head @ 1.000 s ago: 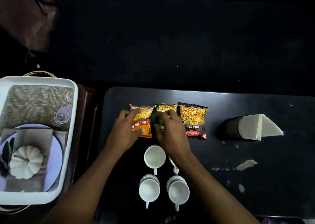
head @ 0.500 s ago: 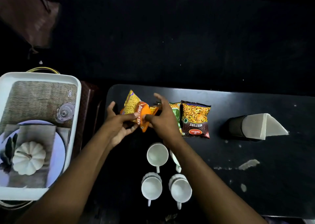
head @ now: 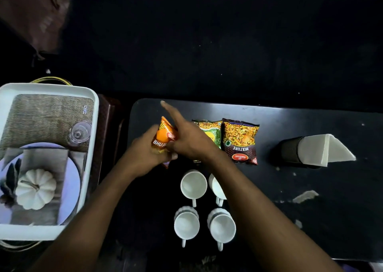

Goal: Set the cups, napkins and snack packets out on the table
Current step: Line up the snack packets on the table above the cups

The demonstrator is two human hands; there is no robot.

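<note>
My left hand (head: pixel 145 153) grips an orange bhujia packet (head: pixel 164 137), lifted and tilted above the black table (head: pixel 310 220). My right hand (head: pixel 186 135) lies across it with the index finger stretched toward the table's far left corner. A green packet (head: pixel 211 132) and a dark "Mixture" packet (head: pixel 240 140) lie flat side by side to the right. Several white cups sit near the front: one (head: pixel 193 184), one partly behind my right forearm (head: pixel 216 187), and two closer (head: pixel 186 226) (head: pixel 222 228). White napkins (head: pixel 323 152) stand in a dark holder (head: pixel 289 151) at the right.
A white tray (head: pixel 91 147) stands left of the table, holding a woven mat, a small glass (head: pixel 79 134), a plate and a white pumpkin (head: pixel 35 188). Pale scuffs (head: pixel 305 196) mark the table's right part. A brown bag (head: pixel 31 16) lies at the top left.
The orange packet went from lying flat beside the others to being lifted and held in my left hand. My right hand let go of it and now extends a finger forward.
</note>
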